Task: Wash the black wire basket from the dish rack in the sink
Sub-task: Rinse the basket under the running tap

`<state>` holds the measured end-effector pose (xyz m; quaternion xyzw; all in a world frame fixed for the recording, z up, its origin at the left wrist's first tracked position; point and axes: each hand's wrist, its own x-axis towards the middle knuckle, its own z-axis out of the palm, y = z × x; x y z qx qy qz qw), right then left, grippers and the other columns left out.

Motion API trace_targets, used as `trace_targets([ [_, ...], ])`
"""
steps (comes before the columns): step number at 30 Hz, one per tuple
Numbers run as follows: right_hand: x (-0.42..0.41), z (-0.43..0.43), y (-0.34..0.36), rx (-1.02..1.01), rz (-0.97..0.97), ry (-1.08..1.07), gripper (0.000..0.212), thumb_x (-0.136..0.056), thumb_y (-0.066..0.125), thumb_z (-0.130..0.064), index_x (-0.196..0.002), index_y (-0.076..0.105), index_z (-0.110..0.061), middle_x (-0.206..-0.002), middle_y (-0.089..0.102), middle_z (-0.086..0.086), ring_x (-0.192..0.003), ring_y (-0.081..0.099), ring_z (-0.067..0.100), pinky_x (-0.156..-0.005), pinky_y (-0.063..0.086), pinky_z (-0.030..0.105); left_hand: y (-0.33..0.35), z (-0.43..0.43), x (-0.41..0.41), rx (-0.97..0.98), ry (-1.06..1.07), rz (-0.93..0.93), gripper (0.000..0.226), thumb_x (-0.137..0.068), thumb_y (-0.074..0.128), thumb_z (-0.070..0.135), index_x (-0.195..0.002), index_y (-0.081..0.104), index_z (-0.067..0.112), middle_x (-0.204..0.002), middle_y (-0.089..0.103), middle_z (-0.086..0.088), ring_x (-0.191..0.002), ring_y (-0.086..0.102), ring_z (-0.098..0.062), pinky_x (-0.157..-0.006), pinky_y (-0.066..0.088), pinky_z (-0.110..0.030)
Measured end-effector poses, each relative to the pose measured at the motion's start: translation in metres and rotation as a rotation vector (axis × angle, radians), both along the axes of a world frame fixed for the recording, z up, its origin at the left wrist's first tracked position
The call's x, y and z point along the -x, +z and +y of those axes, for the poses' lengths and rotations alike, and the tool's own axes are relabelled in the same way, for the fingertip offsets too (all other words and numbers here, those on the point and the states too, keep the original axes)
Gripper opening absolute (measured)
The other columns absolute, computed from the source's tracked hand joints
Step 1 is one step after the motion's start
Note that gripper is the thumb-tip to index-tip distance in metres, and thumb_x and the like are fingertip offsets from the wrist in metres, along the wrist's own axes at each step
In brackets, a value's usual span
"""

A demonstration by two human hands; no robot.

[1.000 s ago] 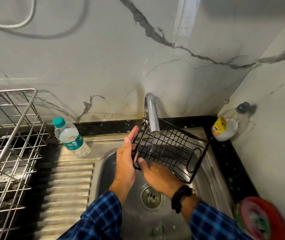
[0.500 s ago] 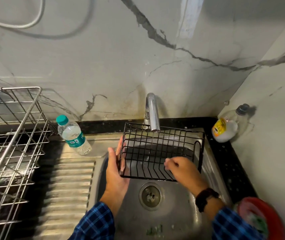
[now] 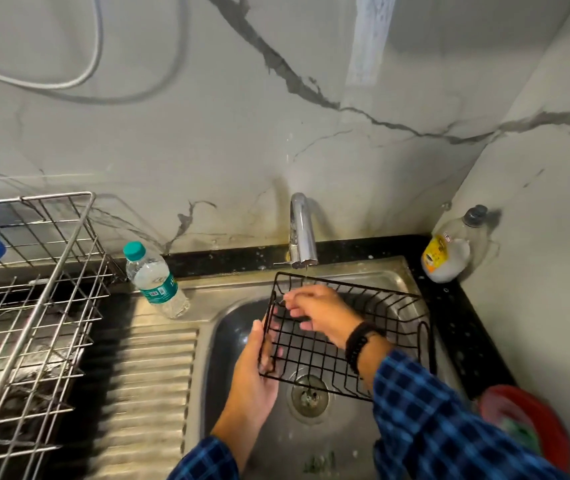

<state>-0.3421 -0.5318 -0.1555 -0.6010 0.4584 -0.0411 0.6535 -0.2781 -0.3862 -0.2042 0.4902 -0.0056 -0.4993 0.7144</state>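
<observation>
2 hands on black wire basket [image 3: 311, 351], which is tilted above sink [image 3: 392, 271], under tap [image 3: 302, 233]. Left hand [image 3: 255, 372]: fingers grasping basket's left side. Right hand [image 3: 325, 313]: inside basket, fingers relaxed, touching wires.

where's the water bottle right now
In the head view the water bottle stands at the back of the ribbed draining board, left of the sink, between the metal dish rack and the tap.
</observation>
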Motion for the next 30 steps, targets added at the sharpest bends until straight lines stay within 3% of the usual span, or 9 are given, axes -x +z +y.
trace_targets([
  [3, 0.034, -0.021, -0.016, -0.526, -0.204, -0.535, 0.024, -0.104, 0.042, -0.023, -0.11, 0.061, -0.01, -0.116, 0.068, 0.009, -0.099, 0.061, 0.021, -0.094, 0.046, 0.042, -0.004, 0.009, -0.01, 0.001, 0.085, 0.053, 0.051, -0.09, 0.058, 0.043, -0.13, 0.067, 0.013, -0.117, 0.073, -0.004, -0.101, 0.071, -0.012, -0.088, 0.052, -0.029],
  [11, 0.019, -0.019, -0.005, -0.146, -0.008, -0.875, 0.033, -0.098, 0.046, -0.011, -0.129, 0.048, 0.0, -0.126, 0.056, 0.019, -0.101, 0.059, 0.032, -0.085, 0.049, 0.038, -0.008, 0.008, -0.002, -0.019, -0.003, 0.012, 0.053, -0.086, 0.06, 0.044, -0.135, 0.065, 0.025, -0.115, 0.071, 0.006, -0.101, 0.065, -0.009, -0.097, 0.044, -0.031],
  [13, 0.001, -0.004, 0.008, 0.043, 0.016, -0.812, 0.054, -0.1, 0.046, -0.012, -0.146, 0.028, 0.009, -0.148, 0.04, 0.03, -0.129, 0.046, 0.045, -0.107, 0.039, 0.047, 0.001, 0.001, 0.001, -0.004, -0.072, -0.043, 0.052, -0.087, 0.057, 0.047, -0.136, 0.063, 0.03, -0.13, 0.069, 0.011, -0.119, 0.063, -0.006, -0.107, 0.04, -0.033],
  [15, -0.011, 0.02, 0.023, 0.148, -0.061, -0.697, 0.072, -0.103, 0.045, -0.016, -0.156, -0.001, 0.003, -0.161, 0.02, 0.027, -0.137, 0.041, 0.041, -0.11, 0.036, 0.027, 0.006, -0.004, 0.002, 0.008, -0.109, -0.071, 0.049, -0.089, 0.053, 0.046, -0.133, 0.065, 0.027, -0.129, 0.07, 0.008, -0.118, 0.064, -0.007, -0.106, 0.042, -0.035],
  [17, -0.026, 0.044, 0.034, 0.079, -0.115, -0.485, 0.085, -0.106, 0.043, -0.03, -0.155, -0.023, -0.008, -0.163, 0.02, 0.018, -0.121, 0.055, 0.027, -0.092, 0.035, 0.001, 0.011, -0.008, 0.006, 0.007, -0.159, -0.075, 0.04, -0.094, 0.048, 0.041, -0.114, 0.07, 0.014, -0.101, 0.077, -0.002, -0.099, 0.069, -0.02, -0.088, 0.053, -0.029],
  [19, -0.04, 0.061, 0.031, 0.092, -0.085, -0.221, 0.088, -0.105, 0.037, -0.045, -0.153, -0.027, -0.008, -0.167, -0.002, 0.016, -0.143, 0.036, 0.026, -0.1, 0.014, 0.005, 0.011, -0.01, 0.012, -0.02, -0.178, -0.089, 0.03, -0.1, 0.045, 0.029, -0.095, 0.066, 0.009, -0.071, 0.07, -0.003, -0.075, 0.061, -0.018, -0.064, 0.053, -0.024],
  [21, -0.041, 0.062, 0.028, 0.112, -0.015, -0.03, 0.087, -0.103, 0.03, -0.056, -0.155, -0.021, -0.008, -0.166, -0.015, 0.012, -0.154, 0.01, 0.024, -0.109, 0.01, 0.017, 0.01, -0.009, 0.011, -0.026, -0.149, -0.097, 0.027, -0.099, 0.046, 0.028, -0.097, 0.066, 0.008, -0.07, 0.07, -0.002, -0.072, 0.064, -0.016, -0.067, 0.052, -0.027],
  [25, -0.019, 0.06, 0.026, 0.028, 0.059, 0.281, 0.084, -0.089, 0.019, -0.078, -0.149, 0.036, -0.022, -0.139, 0.059, 0.011, -0.132, 0.052, 0.027, -0.118, 0.031, 0.044, 0.014, -0.009, 0.0, -0.052, -0.069, -0.127, 0.038, -0.106, 0.034, 0.034, -0.126, 0.062, 0.017, -0.117, 0.075, -0.005, -0.121, 0.063, -0.02, -0.107, 0.043, -0.039],
  [30, 0.01, 0.071, 0.03, 0.369, 0.321, 0.569, 0.073, -0.09, 0.014, -0.078, -0.12, 0.056, -0.027, -0.111, 0.067, 0.006, -0.1, 0.064, 0.022, -0.091, 0.049, 0.038, 0.026, -0.01, 0.002, -0.035, -0.029, -0.169, 0.058, -0.094, 0.046, 0.048, -0.138, 0.061, 0.013, -0.138, 0.06, -0.022, -0.13, 0.057, -0.032, -0.107, 0.048, -0.045],
])
